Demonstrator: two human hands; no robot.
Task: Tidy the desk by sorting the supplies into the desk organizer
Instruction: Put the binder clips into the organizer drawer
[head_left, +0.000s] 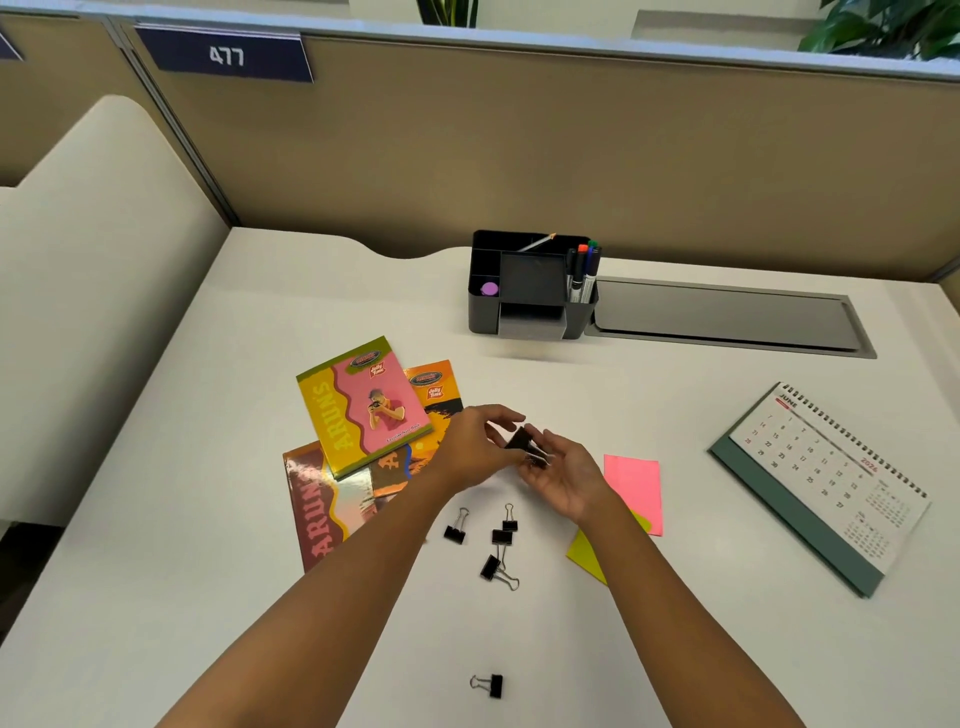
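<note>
While both forearms are stretched over the white counter (156, 519), black binder clips (522, 440) are held between the two hands above the middle of it: the left hand (475, 451) is curled with its fingertips pinched on a clip, and the right hand (566, 475) is cupped palm-up beneath, with clips resting against its fingers. Four loose clips (498, 540) are scattered on the counter just below the hands, and a fifth clip (491, 686) is seen well apart, nearer the person. Overlapping notebooks (363, 410) are lying to the left, and pink (636, 488) and yellow (589, 558) sticky notes to the right, partly hidden by the right wrist. A desk calendar (826, 483) is placed farther right. The dark desk organizer (530, 286) is set at the back, with markers (584, 273) held upright in its right compartment.
</note>
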